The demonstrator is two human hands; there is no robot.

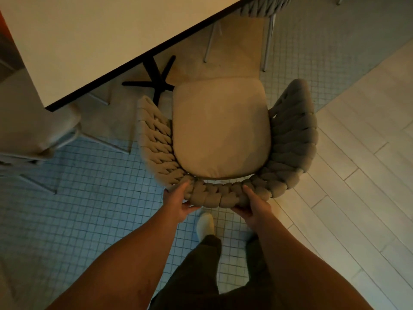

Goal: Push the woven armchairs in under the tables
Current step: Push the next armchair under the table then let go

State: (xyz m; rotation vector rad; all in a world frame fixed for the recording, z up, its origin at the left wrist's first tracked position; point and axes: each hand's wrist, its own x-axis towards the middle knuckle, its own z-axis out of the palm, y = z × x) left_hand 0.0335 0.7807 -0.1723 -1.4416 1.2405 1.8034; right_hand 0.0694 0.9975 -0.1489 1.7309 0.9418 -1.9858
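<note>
A woven armchair [292, 139] with a beige seat cushion [220, 126] stands in front of me on the tiled floor, facing the pale table [93, 34] at the upper left. The whole seat is out from under the table's edge. My left hand [176, 202] grips the left part of the woven backrest, thumb underneath. Over the right part of the backrest my right hand [254, 206] is closed.
The table's black cross-shaped foot [156, 82] stands just left of the seat's front. Another woven chair [257, 7] is tucked in at the far side, and a third chair [33, 135] is at the left. Plank flooring [357, 175] runs along the right.
</note>
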